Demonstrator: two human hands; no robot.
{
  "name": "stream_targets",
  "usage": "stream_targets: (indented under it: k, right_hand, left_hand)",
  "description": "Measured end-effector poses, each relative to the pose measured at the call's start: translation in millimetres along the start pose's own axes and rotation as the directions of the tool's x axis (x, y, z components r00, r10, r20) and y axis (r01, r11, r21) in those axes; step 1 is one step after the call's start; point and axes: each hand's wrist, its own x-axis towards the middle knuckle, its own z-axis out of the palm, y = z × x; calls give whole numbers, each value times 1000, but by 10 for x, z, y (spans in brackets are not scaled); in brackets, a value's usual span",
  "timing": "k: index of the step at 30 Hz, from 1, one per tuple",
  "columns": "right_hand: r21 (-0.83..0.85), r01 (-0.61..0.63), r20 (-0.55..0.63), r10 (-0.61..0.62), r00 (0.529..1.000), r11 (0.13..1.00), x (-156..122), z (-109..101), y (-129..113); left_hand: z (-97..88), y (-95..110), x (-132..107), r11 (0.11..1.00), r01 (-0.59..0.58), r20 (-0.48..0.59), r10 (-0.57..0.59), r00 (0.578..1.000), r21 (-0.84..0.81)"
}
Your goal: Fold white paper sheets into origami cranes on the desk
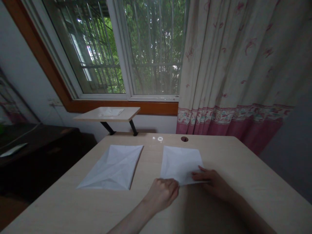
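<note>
Two white sheets of paper lie on a light wooden table [243, 182]. The right sheet [180, 161] is in front of me. My left hand [162, 193] is closed in a loose fist and pinches that sheet's near edge. My right hand [211, 182] rests on the sheet's near right corner with fingers pressed flat on it. The left sheet [113, 167] shows diagonal creases and lies untouched, a short way left of both hands.
A small raised shelf [107, 114] on black legs stands at the table's far edge, with something pale on it. A cable hole [184, 139] sits near the far edge. A window [122, 48] and a flowered curtain [243, 65] are behind. A dark cabinet [36, 146] stands to the left.
</note>
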Motion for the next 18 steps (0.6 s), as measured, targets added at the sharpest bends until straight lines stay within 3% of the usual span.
stream_targets:
  k: [5, 10, 18]
  right_hand:
    - [110, -144, -75, 153, 985, 983, 37, -11, -120]
    - [154, -320, -224, 348, 910, 935, 48, 34, -93]
    - [212, -365, -205, 407, 890, 906, 102, 99, -21]
  left_hand:
    - [-10, -17, -13, 997, 6, -25, -8, 1000, -76]
    - [-4, -26, -32, 986, 17, -75, -30, 997, -169]
    - [1, -32, 2, 985, 46, -45, -54, 998, -165]
